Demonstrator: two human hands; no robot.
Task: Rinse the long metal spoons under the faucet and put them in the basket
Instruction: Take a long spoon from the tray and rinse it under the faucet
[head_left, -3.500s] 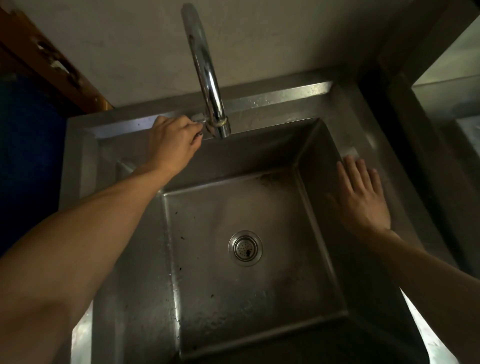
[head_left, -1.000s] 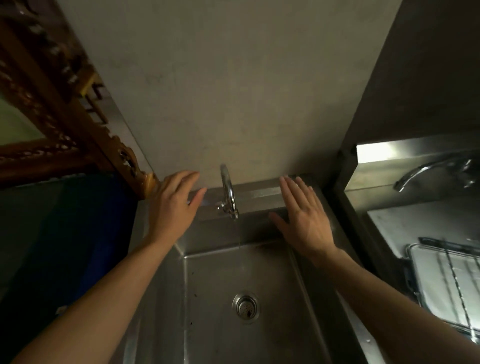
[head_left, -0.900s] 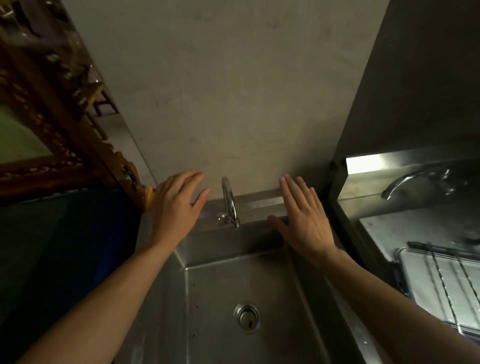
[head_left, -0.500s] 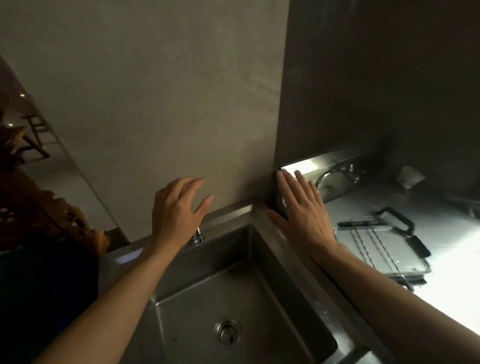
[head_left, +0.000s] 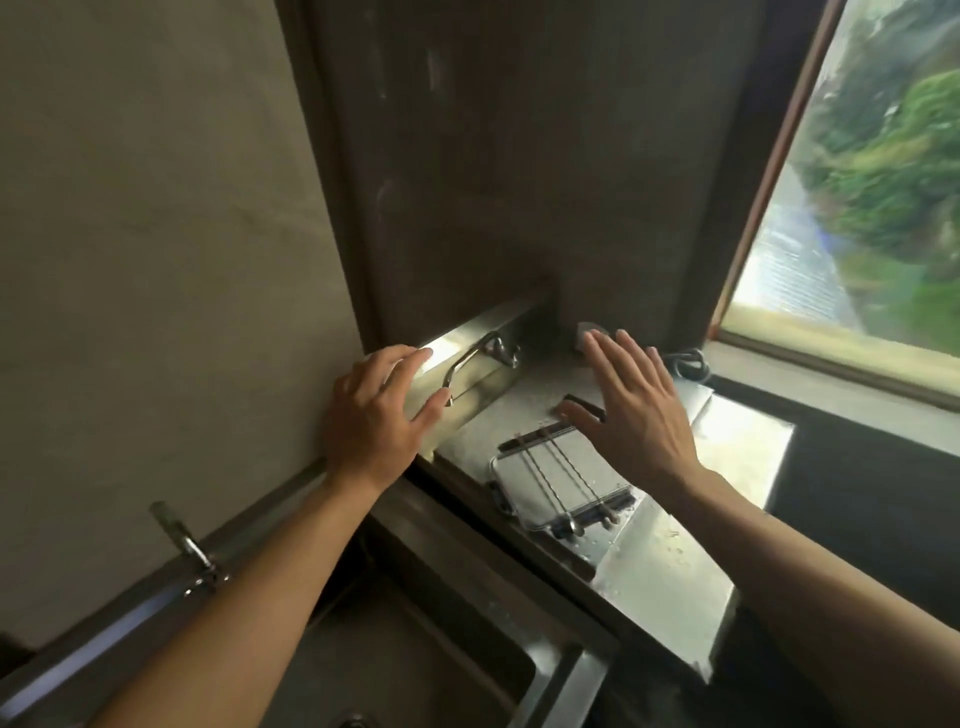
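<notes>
Both hands (head_left: 506, 410) open above tray (head_left: 561, 480).

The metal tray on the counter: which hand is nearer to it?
Right. The right hand hovers open over the metal tray's far end; the left hand is off to its left, near the second faucet.

Daylight pours in from the window (head_left: 857, 171) on the right, blown out and smeared. It glares off the wet steel counter (head_left: 727, 441), while the sink (head_left: 415, 665) sits in murky shadow. Straight lines bow at the edges.
</notes>
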